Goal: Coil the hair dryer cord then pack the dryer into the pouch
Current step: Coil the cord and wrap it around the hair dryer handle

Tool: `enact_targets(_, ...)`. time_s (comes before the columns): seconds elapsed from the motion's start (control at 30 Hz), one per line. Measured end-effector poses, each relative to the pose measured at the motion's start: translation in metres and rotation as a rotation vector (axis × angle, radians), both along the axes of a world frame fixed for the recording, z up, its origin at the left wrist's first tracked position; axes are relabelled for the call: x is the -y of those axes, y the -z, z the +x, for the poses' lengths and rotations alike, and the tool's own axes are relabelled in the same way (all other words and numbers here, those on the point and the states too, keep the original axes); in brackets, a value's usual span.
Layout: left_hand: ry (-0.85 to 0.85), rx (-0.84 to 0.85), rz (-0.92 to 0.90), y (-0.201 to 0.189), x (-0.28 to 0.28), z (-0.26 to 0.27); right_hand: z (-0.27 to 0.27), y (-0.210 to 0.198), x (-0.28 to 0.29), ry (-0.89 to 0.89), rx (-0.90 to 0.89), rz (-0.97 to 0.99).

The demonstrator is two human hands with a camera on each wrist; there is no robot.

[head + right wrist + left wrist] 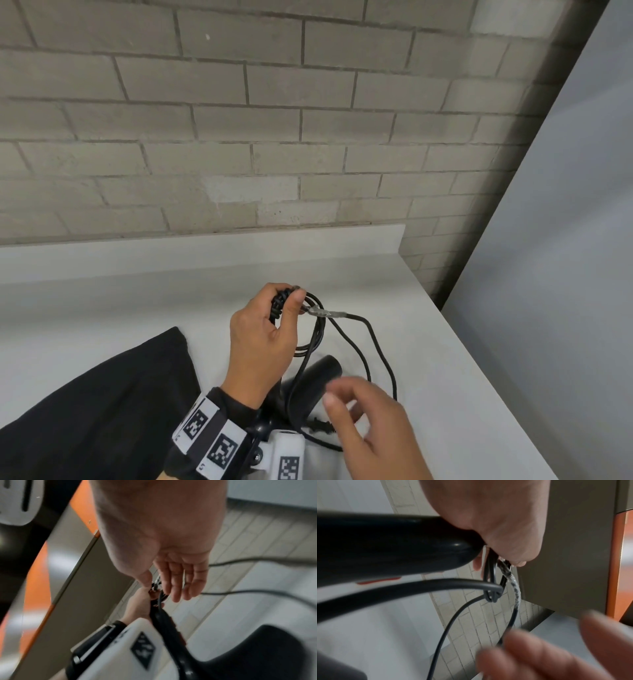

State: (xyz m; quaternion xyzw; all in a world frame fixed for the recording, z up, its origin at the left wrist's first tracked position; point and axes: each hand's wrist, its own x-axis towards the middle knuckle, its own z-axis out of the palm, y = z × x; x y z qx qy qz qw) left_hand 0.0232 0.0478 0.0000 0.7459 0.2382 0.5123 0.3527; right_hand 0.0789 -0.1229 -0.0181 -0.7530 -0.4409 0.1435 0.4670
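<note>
My left hand (274,322) is raised over the white counter (428,342) and grips several small loops of the black cord (310,339) between thumb and fingers. A clear-taped stretch of cord (325,312) leaves the grip to the right, and slack cord (447,631) hangs down in a long loop. The black hair dryer (317,378) lies under the left wrist; its body (385,545) fills the left wrist view. My right hand (352,404) hovers just right of the dryer, fingers (178,582) relaxed and holding nothing. The plug (322,426) rests beside it. The black pouch (102,394) lies flat at the left.
A brick wall (239,120) stands behind the counter's raised back lip. The counter's right edge (486,370) drops off toward a grey floor. An orange and grey panel (51,574) shows in the wrist views.
</note>
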Motion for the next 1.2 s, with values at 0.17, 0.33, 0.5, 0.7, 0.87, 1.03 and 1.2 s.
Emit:
enact_targets(0.17,-0.006,0.001,0.016,0.0,0.003,0.0,-0.008,-0.019,-0.04,-0.018,-0.44,0.1)
enact_targets(0.33,-0.025,0.011,0.003,-0.001,0.002,0.0,-0.007,-0.008,-0.024,-0.219,-0.406,0.046)
enact_targets(0.5,-0.012,-0.003,-0.02,0.0,0.003,0.001,0.02,0.0,0.015,-0.237,-0.213,-0.055)
enact_targets(0.7,-0.011,-0.015,0.014,-0.003,0.004,0.0,0.057,0.017,0.057,-0.08,-0.091,-0.283)
enact_targets(0.87,-0.045,-0.014,-0.025,0.0,-0.01,0.001,0.074,0.049,0.086,0.224,0.174,-0.437)
enact_targets(1.03,-0.023,-0.01,-0.066,0.004,-0.011,0.002,0.077,0.05,0.09,0.178,0.094,-0.533)
enact_targets(1.2,0.0,0.001,-0.088,0.005,-0.005,0.001,0.061,0.027,0.05,0.053,0.049,-0.248)
